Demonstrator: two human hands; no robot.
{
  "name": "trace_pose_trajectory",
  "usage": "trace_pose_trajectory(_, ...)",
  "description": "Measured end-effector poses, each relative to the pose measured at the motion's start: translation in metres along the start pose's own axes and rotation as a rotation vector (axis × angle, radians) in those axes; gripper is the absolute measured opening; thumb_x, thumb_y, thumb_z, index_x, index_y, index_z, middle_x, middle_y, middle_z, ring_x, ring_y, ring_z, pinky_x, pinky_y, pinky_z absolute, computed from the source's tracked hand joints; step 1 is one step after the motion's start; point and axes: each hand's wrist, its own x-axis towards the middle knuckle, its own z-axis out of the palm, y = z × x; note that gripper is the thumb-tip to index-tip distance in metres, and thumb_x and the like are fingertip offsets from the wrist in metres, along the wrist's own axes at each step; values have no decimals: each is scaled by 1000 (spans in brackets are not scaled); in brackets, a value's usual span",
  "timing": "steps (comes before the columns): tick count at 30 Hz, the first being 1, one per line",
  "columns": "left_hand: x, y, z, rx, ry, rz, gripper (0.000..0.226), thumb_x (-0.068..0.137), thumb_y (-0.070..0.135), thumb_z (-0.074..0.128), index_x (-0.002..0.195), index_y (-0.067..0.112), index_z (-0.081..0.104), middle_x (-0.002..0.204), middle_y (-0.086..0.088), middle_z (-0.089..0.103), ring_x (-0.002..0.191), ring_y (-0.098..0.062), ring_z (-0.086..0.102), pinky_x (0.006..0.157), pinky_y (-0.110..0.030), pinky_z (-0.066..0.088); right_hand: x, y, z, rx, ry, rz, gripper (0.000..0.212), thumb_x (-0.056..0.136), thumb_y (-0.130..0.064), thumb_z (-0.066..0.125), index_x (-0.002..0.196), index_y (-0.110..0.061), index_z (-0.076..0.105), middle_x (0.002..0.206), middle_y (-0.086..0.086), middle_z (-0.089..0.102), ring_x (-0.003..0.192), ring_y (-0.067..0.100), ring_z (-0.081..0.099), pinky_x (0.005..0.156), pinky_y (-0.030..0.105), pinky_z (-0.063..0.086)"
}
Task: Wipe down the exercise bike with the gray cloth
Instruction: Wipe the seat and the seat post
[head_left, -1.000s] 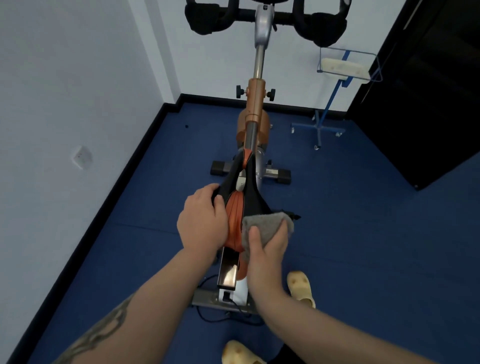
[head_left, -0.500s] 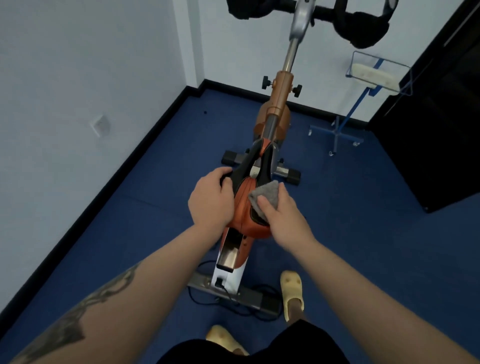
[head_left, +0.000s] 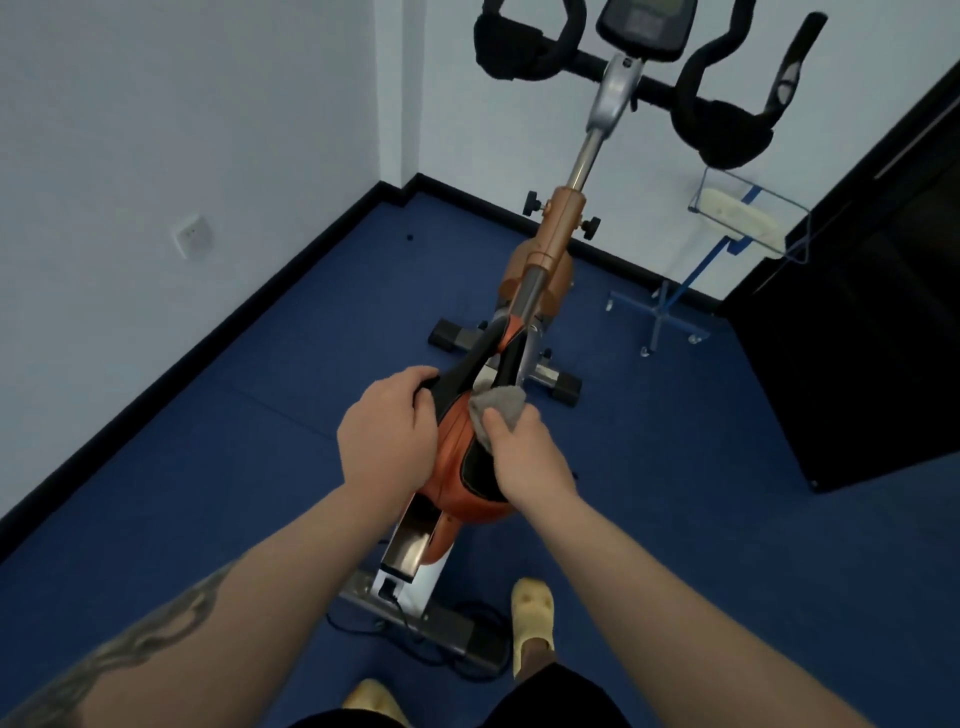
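Note:
An orange and black exercise bike (head_left: 558, 228) stands on the blue floor in front of me, its black handlebars at the top of the view. Its orange and black saddle (head_left: 457, 457) is right below me. My left hand (head_left: 387, 431) grips the saddle's left edge, fingers curled over it. My right hand (head_left: 524, 457) holds the gray cloth (head_left: 501, 410) bunched against the right side of the saddle, toward its narrow front. Part of the cloth is hidden under my fingers.
A white wall with a socket (head_left: 193, 236) runs along the left. A blue stand (head_left: 670, 306) with a wire basket is at the back right, beside a black cabinet (head_left: 852, 312). My yellow shoes (head_left: 532, 623) stand by the bike's rear foot and its cable.
My right hand has slid the cloth forward along the saddle from its rear right side toward the front. My left hand keeps its grip. The view has tilted up, showing the handlebars.

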Motion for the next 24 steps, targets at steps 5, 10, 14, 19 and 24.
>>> trace_pose_trajectory(5,2,-1,0,24,-19,-22,30,97,23,45,118,35,63,106,11,67,97,-10,59,69,-27,35,60,-28,-9,170,-109,124,48,102,-43,33,137,-10,39,126,14,54,113,29,53,92,35,40)
trace_pose_trajectory(10,0,0,0,10,-9,-49,30,98,24,46,118,36,63,109,13,67,96,-5,57,70,-21,36,43,-22,3,100,59,-2,54,102,-42,32,146,-13,22,143,10,45,120,32,51,88,38,42)
trace_pose_trajectory(14,0,0,1,-3,13,-61,32,95,27,41,115,36,65,110,17,67,100,-3,57,75,-22,36,52,-10,1,221,5,-135,61,103,-41,30,153,-13,9,151,10,36,131,30,44,104,41,39)
trace_pose_trajectory(19,0,1,-1,-1,0,-109,31,98,20,48,116,41,64,111,23,63,104,-1,54,79,-24,37,102,-25,-10,401,-23,-105,59,104,-38,30,154,-14,10,153,13,33,135,28,40,112,41,33)
trace_pose_trajectory(24,-2,7,-3,-4,13,-135,31,98,17,49,113,38,66,110,21,66,102,-4,58,85,-29,44,98,-6,-3,293,-48,-278,65,103,-43,29,155,-22,-4,160,8,10,141,26,27,102,27,25)
